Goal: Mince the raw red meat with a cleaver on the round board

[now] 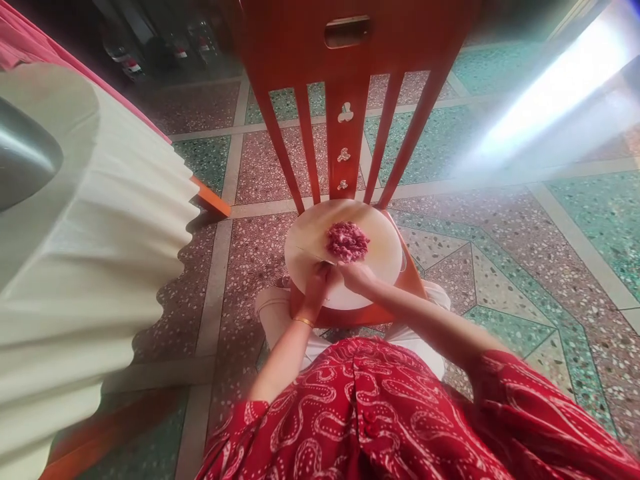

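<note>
A terrazzo floor (525,267) of pink and green panels, split by pale strips, fills the view. On the left a cream pleated cloth (100,267) hangs over a table edge, with a grey metal bowl (20,157) at the far left. A red-orange wooden chair (345,100) stands in the centre, its slatted back away from the person and its seat towards them. On the seat lies a round, pale chopping board (310,243), covering most of it; the board's near rim reaches the seat's front edge, and orange wood shows beside it on the right.

A heap of chopped raw meat (347,241) sits on the board, just right of centre and towards the near side. It is a rough, rounded clump, slightly wider than deep, so its long axis runs left to right; it points no clear way. Bare board lies open to its left and behind it.

The left hand (317,283) rests on the near rim, fingers curled; what it grips cannot be told. The right hand (356,275) is just beside it, fingers bent down at the heap's near edge, touching or almost touching the meat.
</note>
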Available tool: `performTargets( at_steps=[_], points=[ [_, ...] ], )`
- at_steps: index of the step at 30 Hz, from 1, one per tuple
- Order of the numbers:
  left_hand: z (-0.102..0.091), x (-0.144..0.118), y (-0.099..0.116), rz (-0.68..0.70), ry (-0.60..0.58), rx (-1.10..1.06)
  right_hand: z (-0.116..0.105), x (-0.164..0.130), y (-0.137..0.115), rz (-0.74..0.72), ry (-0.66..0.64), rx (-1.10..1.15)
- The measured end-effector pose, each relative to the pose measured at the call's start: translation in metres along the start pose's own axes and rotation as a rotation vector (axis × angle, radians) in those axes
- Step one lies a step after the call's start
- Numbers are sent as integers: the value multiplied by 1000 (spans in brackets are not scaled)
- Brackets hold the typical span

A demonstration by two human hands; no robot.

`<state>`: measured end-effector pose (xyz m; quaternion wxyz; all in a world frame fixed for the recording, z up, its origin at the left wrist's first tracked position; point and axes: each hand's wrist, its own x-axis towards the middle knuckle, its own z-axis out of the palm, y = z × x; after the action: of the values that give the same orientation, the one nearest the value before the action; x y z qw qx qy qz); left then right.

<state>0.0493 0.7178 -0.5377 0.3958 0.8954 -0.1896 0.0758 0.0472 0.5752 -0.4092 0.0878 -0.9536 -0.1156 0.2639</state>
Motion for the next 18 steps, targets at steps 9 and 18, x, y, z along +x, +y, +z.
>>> performTargets(
  at_steps=[9,18],
  points=[
    [-2,-3,3,2,-18,9,13,-12,14,15,-7,7],
    [-7,-3,8,1,50,109,14,-32,25,44,9,-6]
  ],
)
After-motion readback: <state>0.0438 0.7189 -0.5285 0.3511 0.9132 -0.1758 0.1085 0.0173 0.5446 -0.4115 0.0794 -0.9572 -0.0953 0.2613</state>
